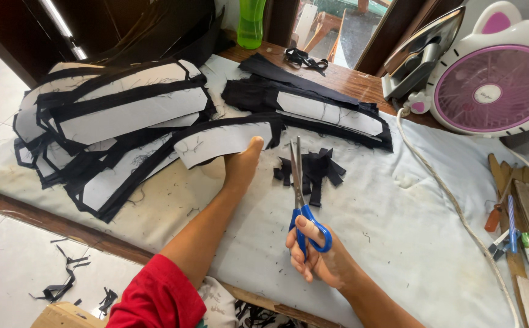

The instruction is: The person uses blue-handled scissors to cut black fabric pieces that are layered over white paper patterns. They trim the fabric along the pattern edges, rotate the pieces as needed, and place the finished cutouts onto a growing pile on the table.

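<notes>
From where I watch, two bare forearms run up from the lower edge of the view. My left arm wears a short red sleeve (158, 297) that ends above the elbow, its hem loose and slightly rumpled. Just beside it shows a patch of white cloth with a faint grey print (219, 304). My right arm is uncovered as far as I can see; no rings, watch or bands show.
</notes>
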